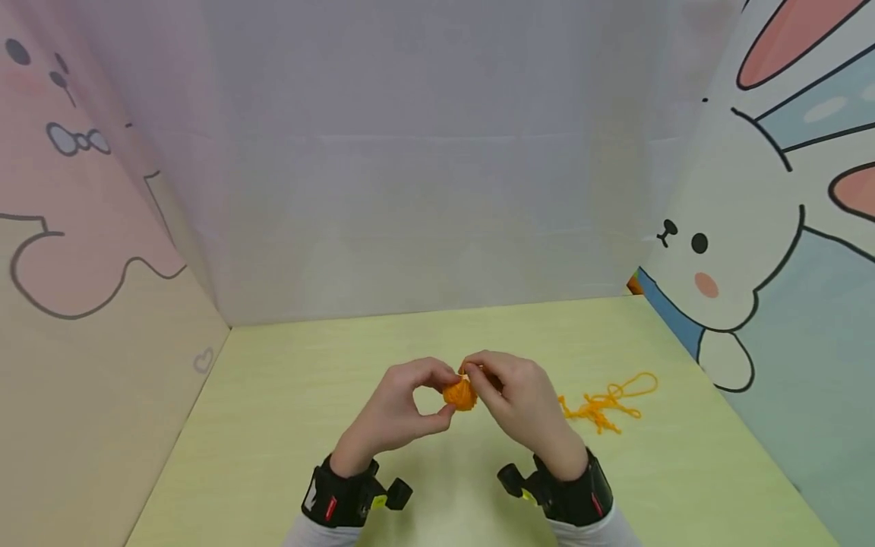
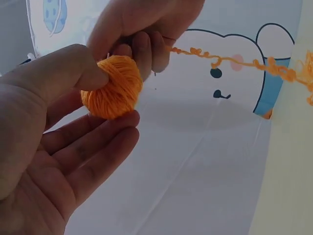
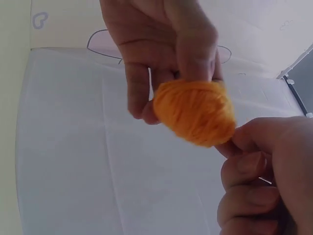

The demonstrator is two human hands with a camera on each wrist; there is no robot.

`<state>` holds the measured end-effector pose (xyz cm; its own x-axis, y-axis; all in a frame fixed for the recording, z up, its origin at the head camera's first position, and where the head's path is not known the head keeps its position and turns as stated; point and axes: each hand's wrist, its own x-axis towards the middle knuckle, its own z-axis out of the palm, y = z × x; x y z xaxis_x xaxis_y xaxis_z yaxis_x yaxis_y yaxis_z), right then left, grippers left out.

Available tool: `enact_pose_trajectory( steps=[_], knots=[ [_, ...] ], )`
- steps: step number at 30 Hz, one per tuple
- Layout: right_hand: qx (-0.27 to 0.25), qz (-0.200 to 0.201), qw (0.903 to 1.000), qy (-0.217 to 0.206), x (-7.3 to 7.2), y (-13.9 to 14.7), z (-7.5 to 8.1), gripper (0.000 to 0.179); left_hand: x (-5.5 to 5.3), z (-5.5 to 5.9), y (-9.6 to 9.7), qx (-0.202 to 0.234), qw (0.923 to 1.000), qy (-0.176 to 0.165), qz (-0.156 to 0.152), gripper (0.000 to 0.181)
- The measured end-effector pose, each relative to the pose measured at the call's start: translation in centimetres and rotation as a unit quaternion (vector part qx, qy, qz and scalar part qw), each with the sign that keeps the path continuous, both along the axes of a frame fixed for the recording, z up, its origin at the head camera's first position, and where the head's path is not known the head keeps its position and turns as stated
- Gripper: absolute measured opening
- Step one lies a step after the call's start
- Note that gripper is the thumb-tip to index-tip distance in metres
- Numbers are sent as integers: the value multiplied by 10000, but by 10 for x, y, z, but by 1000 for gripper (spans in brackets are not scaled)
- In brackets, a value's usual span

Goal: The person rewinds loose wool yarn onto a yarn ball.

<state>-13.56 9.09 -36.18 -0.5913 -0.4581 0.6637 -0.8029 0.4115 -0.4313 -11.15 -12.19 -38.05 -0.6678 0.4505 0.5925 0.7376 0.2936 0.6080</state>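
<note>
A small ball of orange yarn (image 1: 460, 395) is held up above the table between both hands. My left hand (image 1: 403, 406) pinches it between thumb and fingers; the left wrist view shows the thumb on one side of the ball (image 2: 117, 88) and fingers on the other. Right beside it, my right hand (image 1: 522, 399) pinches the yarn strand at the ball's upper edge, its other fingers curled in. In the right wrist view this right hand (image 3: 264, 181) is close against the ball (image 3: 198, 112). From it the strand (image 2: 239, 61) trails away in the left wrist view.
A loose, tangled heap of orange yarn (image 1: 601, 409) lies on the pale yellow table (image 1: 287, 425), right of the right hand. Pale cloth walls with cartoon animals enclose the back and sides. Both wrists wear black camera straps (image 1: 342, 494).
</note>
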Motion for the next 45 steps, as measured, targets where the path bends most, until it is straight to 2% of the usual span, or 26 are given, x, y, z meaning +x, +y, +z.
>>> enact_pose_trajectory(
  steps=[3,8,12,16,20,22,24,26,29,31,33,36,39,42,45],
  knots=[
    [65,-94,9998,-144,-2,-1,-1,9,5,8,3,265,9994,-125,-179,35],
    [265,-261,9980,-507,-3,-3,-2,12,12,22,3,915,9941,-542,-224,41],
    [657,-320,9933,-895,-1,-6,-3,11,11,20,1,1534,9832,-992,-57,46],
    [1098,-162,9862,-1226,2,-11,-4,12,6,11,0,2256,9620,-1501,348,40],
    [1413,144,9797,-1415,6,-15,-5,14,3,6,-2,2813,9353,-1899,998,35],
    [1587,265,9769,-1405,7,-16,-5,14,1,4,-2,2912,9267,-1958,1347,35],
    [1741,371,9747,-1348,9,-16,-4,15,-1,1,-3,2912,9234,-1902,1622,35],
    [1827,498,9739,-1249,11,-17,-3,15,-4,-3,-4,2759,9279,-1685,1859,34],
    [1770,704,9759,-1065,15,-15,-1,13,-9,-9,-5,2224,9436,-1136,2175,33],
    [1553,780,9806,-907,17,-13,1,12,-10,-12,-6,1760,9552,-758,2254,33],
    [1206,746,9875,-693,17,-10,2,11,-11,-13,-5,1296,9663,-439,2183,34],
    [607,510,9965,-272,14,-5,3,8,-10,-14,-3,722,9818,-161,1747,38],
    [211,261,9994,46,9,-1,3,6,-9,-12,-1,305,9926,3,1178,40],
    [81,116,9998,158,5,2,3,6,-7,-10,1,81,9979,62,642,40],
    [73,-6,9998,158,1,3,2,7,-5,-8,3,-10,9995,114,307,37]
  ],
)
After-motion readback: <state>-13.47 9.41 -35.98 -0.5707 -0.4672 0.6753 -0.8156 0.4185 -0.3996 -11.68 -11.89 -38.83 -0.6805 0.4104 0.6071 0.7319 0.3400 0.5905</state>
